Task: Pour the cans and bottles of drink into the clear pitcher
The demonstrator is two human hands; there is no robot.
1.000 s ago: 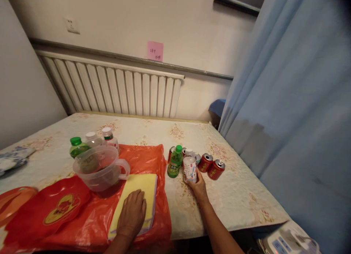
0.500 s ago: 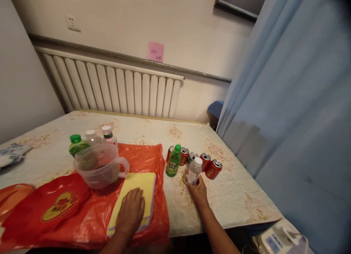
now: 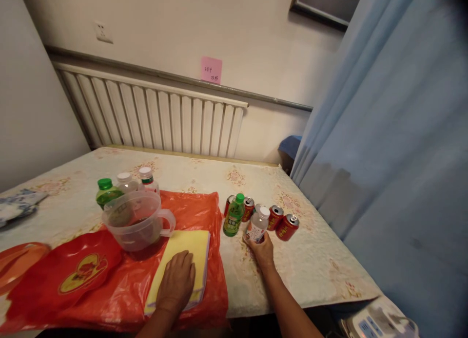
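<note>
My right hand grips a small clear bottle with a white cap, standing it on the table beside a green bottle and several red cans. My left hand lies flat, palm down, on a yellow pad that rests on an orange plastic bag. A clear plastic jug with a handle stands just left of the pad.
Behind the jug stand a green-capped bottle and two white-capped bottles. A red bag with a gold emblem lies front left. A radiator runs along the wall; a blue curtain hangs right. A white device sits below the table's corner.
My right hand turned the small bottle from tipped toward me to standing upright with its white cap up. My left hand stayed on the yellow pad.
</note>
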